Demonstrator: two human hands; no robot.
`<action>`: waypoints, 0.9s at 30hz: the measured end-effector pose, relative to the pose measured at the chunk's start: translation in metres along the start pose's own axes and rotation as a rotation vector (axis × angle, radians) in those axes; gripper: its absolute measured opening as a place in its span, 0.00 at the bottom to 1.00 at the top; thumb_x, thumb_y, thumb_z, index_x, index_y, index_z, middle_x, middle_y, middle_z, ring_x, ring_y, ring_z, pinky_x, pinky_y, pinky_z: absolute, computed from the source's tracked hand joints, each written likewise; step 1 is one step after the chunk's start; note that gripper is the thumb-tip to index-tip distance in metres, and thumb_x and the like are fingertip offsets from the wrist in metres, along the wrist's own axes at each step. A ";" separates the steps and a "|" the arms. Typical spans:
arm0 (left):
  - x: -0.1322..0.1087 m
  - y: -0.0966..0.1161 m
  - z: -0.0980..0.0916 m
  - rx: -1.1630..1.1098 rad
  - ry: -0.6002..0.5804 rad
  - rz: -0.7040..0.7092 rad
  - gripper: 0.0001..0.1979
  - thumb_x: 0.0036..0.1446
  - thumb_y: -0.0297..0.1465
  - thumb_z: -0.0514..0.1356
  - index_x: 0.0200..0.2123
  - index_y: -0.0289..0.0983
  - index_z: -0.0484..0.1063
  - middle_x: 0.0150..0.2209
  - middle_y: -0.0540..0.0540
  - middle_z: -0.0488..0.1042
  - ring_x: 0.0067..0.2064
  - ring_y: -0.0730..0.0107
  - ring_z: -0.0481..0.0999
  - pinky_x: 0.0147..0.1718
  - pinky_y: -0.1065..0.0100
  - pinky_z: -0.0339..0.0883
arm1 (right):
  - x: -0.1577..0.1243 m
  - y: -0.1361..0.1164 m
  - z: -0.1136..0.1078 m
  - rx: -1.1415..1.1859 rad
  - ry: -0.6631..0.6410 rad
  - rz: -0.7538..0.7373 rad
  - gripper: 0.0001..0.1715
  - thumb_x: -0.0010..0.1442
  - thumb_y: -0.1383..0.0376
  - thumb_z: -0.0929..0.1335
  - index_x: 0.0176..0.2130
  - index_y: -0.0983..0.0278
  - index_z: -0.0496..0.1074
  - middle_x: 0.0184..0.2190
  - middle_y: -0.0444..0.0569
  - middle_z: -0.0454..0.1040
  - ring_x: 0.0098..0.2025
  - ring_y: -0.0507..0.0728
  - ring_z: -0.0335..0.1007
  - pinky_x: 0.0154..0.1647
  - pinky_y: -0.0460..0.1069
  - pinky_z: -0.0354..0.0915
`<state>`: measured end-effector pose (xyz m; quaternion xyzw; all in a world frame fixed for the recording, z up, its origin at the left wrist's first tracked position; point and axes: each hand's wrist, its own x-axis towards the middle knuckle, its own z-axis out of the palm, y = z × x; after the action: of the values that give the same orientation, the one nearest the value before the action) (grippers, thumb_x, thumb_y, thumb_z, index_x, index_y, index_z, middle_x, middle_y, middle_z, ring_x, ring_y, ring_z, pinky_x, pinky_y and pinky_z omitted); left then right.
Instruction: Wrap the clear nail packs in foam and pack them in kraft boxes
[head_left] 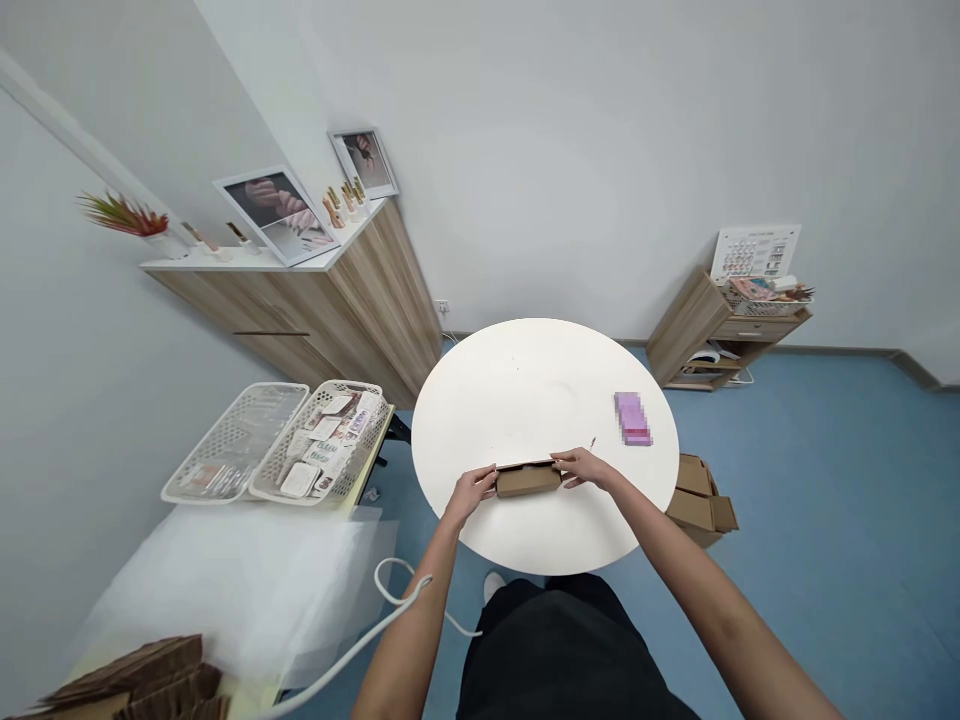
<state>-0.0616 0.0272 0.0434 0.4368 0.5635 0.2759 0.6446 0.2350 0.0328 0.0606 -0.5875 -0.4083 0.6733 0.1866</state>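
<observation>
A small brown cardboard box (528,482) stands on the round white table (525,380), near the edge closest to me. My left hand (472,492) grips its left end, and my right hand (581,467) grips its right end, with fingers along the top rear edge. The box's far side shows a thin pale edge; its inside is hidden from this angle. To the right on the same table lies a blurred purple packet (633,418). A tiny reddish mark or thin item (592,442) is just beyond my right hand.
Left of me, two white plastic baskets (259,395) hold packets and cards beside clear plastic sheets (225,570). A white cable (360,640) loops near my left arm. Cardboard boxes (696,500) stand on the floor at right. A wooden cabinet (375,310) stands behind left.
</observation>
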 end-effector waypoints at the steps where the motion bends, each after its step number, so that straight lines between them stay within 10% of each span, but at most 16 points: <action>1: -0.001 -0.003 0.000 0.018 0.001 0.027 0.25 0.54 0.43 0.64 0.51 0.35 0.74 0.54 0.40 0.75 0.50 0.56 0.78 0.48 0.57 0.74 | 0.000 0.002 0.001 -0.017 0.007 -0.011 0.26 0.54 0.57 0.74 0.51 0.63 0.75 0.49 0.53 0.75 0.38 0.54 0.76 0.38 0.50 0.77; 13: -0.031 -0.045 0.020 0.303 0.140 0.469 0.26 0.59 0.42 0.57 0.59 0.41 0.64 0.65 0.45 0.60 0.66 0.61 0.59 0.58 0.59 0.65 | -0.019 0.065 0.043 -0.433 0.296 -0.510 0.30 0.66 0.58 0.60 0.66 0.53 0.56 0.67 0.46 0.55 0.65 0.62 0.58 0.54 0.57 0.70; 27: -0.024 -0.051 0.009 0.417 0.101 0.477 0.17 0.55 0.41 0.63 0.47 0.44 0.72 0.58 0.43 0.71 0.61 0.57 0.68 0.66 0.54 0.47 | -0.017 0.078 0.047 -0.938 0.369 -0.618 0.29 0.65 0.67 0.59 0.64 0.58 0.57 0.64 0.53 0.61 0.55 0.64 0.69 0.54 0.61 0.67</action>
<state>-0.0645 -0.0192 0.0097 0.6651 0.5209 0.3190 0.4296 0.2129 -0.0420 0.0100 -0.5684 -0.7754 0.2221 0.1622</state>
